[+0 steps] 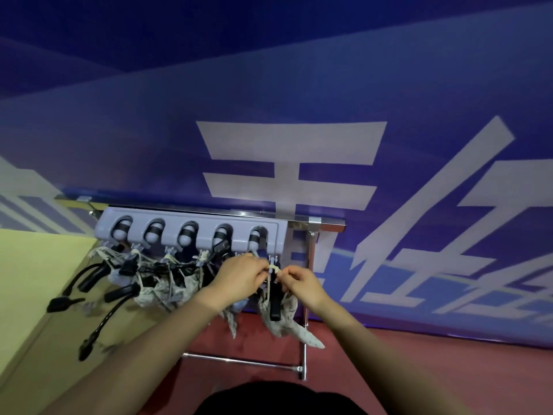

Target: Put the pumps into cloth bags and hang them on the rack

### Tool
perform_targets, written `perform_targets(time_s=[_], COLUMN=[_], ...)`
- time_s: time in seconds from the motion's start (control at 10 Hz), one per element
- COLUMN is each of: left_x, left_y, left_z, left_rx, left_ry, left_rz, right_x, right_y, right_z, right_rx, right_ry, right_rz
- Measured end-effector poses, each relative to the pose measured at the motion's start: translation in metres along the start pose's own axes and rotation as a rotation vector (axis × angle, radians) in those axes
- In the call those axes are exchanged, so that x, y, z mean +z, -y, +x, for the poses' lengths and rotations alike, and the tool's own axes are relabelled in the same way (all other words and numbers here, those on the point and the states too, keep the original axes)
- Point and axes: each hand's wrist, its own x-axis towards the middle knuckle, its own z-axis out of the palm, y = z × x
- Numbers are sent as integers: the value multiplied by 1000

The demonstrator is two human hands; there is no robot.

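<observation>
head view, read left to right. at 9 o'clock a yellow table (33,280) meets the grey rack (191,232), a bar with five roller clips above a row of small hooks, mounted on a metal frame (306,295). under the rack's left and middle hooks hang several bags (158,290) of pale printed cloth, bunched together, with black pump handles (89,280) and a hose (98,327) spilling out toward 8 o'clock; they appear already hung.

just right of centre, both hands meet at the last hook (273,259), under the rack's right end. the left hand (242,275) has its fingers curled, pinching the pale cord (270,283) at the hook from the 9 o'clock side. the right hand (302,280) pinches the same cord from 3 o'clock, thumb and forefinger closed on it. two hands are likely used so the loop is spread and can be slipped over the small hook while the load hangs free.

below the hands, toward 6 o'clock, hangs the last bag (284,322): limp, speckled off-white cloth, drawn in at the neck, one corner trailing toward 5 o'clock. a black pump (275,307) stands upright in its mouth, partly exposed. whether the cord is fully seated on the hook cannot be told. behind all this, a blue wall (419,100) with large pale lettering.
</observation>
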Motion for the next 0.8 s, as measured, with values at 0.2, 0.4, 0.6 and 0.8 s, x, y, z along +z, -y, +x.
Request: perform_targets(time_s=[0.2,0.4,0.6,0.8], left_x=[-5,-13,-25,-32], left_y=[-9,-7,11,36], left_z=[-3,-6,-26,-54], left_rx=[-51,-35,155,279], left_ry=[26,74,63,44], left_rz=[-12,-71,-108,-184], right_x=[6,15,39,68], right_y=[-9,0,23,49], right_z=[-4,-9,-24,-29], right_rx=[0,56,33,92], right_ry=[-16,-135,-474,-618], right_rz=[7,-39,72,100])
